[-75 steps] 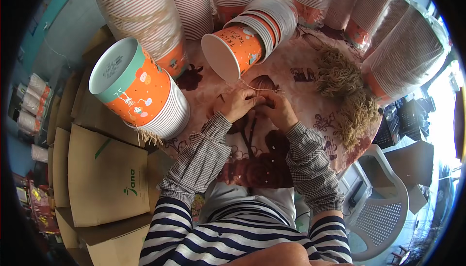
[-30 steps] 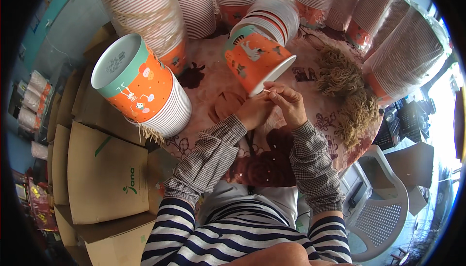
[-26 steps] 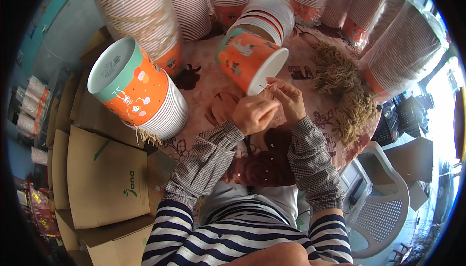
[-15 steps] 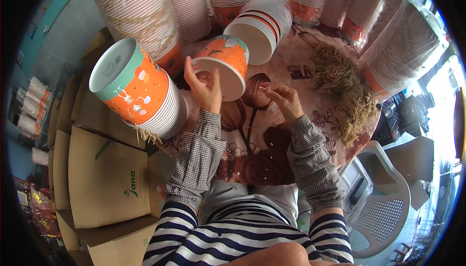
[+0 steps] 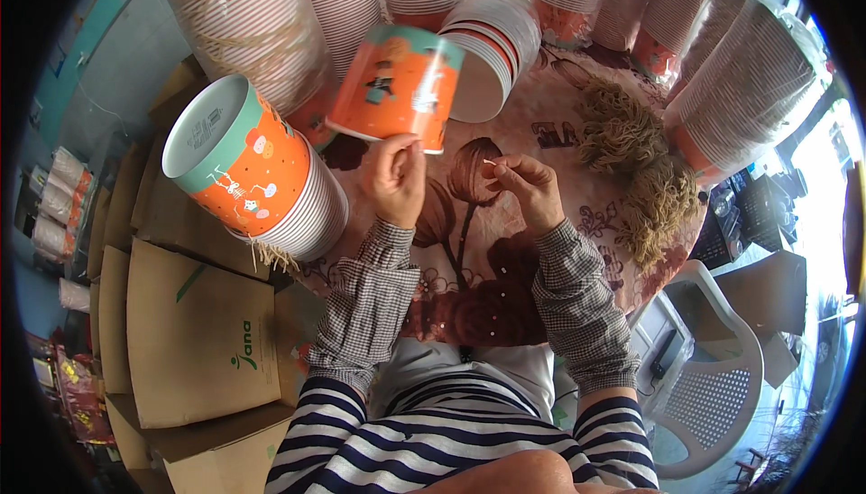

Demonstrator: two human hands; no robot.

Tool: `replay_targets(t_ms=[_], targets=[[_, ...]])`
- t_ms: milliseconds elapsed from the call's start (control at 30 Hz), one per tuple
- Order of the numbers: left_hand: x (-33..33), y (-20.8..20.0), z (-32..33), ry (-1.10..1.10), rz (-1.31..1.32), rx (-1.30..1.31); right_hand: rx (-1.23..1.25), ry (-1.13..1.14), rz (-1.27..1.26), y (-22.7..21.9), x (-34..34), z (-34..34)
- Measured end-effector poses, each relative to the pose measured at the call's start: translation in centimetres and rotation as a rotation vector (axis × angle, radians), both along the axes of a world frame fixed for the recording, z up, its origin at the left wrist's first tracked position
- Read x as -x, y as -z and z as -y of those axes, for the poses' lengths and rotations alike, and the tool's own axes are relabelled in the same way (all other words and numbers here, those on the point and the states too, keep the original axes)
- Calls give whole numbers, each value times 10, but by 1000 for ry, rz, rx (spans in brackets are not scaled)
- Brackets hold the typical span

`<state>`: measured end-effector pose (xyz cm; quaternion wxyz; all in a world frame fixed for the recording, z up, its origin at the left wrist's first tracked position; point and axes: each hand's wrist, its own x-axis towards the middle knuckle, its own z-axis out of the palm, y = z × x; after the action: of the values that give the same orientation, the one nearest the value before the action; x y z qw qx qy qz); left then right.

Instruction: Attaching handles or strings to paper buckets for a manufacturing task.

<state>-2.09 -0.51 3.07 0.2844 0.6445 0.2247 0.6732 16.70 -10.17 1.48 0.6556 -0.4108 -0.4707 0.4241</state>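
An orange and green printed paper tub is tilted above the table, its side facing me. My left hand is closed on its lower rim. My right hand, to the right and apart from the tub, pinches a thin pale string between thumb and fingers; only a short end shows. At the left, a nested stack of the same tubs leans bottom up, with frayed twine under its rims. Behind the held tub, more nested tubs lie on their side in clear plastic.
Wrapped tub stacks stand along the table's back and right side. Bundles of tan twine lie at the right on the flowered tablecloth. Cardboard boxes crowd the left; a white plastic chair stands at the right.
The tub in my left hand has risen and turned, so its printed side now shows instead of its white opening. My left hand has shifted slightly right; my right hand is nearly still.
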Motion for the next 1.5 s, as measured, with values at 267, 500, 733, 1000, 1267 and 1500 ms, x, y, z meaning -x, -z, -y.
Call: replay_targets(t_ms=[267, 500, 733, 1000, 1267, 1500], targets=[[-29, 20, 20, 142, -104, -99, -97, 64, -92, 2, 21, -5], [-22, -6, 25, 313, 285, 357, -97, 65, -91, 3, 24, -4], [-15, 13, 16, 439, 17, 476, -62, 89, 4, -4, 25, 2], [-8, 51, -15, 590, -258, 952, -55, 189, 235, -8, 29, 3], [-16, 40, 6, 551, -154, 857, -109, 333, 662, -9, 32, 2], [-14, 13, 18, 538, -444, 845, -117, 333, 620, -4, 25, 1]])
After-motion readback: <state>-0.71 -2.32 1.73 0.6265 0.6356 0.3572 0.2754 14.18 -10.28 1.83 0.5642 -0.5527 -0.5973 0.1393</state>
